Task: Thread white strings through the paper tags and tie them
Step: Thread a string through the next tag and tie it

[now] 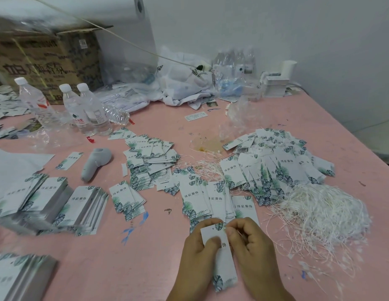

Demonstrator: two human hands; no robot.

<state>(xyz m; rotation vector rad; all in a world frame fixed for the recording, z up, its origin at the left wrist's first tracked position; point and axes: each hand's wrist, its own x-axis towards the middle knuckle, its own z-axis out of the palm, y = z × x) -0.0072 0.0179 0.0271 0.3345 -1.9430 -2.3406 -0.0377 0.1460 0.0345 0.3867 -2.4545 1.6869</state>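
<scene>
Near the bottom edge of the pink table [128,270], both hands meet over one tag [221,255]. Bare pink room lies just to their left, up to the neat stacks [59,203] of tags along the left side. To the right, a big fluffy heap of strings [319,211] sits close by the right hand, and the table's right edge slants away past it. Straight ahead, loose tags [215,198] lie just past the fingertips. More heaps of tags [276,164] spread across the middle. Bottles [85,107], a box [43,59] and plastic bags [182,81] crowd the far edge by the wall.

The left hand [198,257] grips the tag's left side, fingers curled behind it and thumb on the front. The right hand [250,246] has curled fingers too. Its thumb and first finger pinch at the tag's top corner, where a thin string [240,233] shows. The tag hangs down between both hands, its leafy end pointing at the bottom edge.
</scene>
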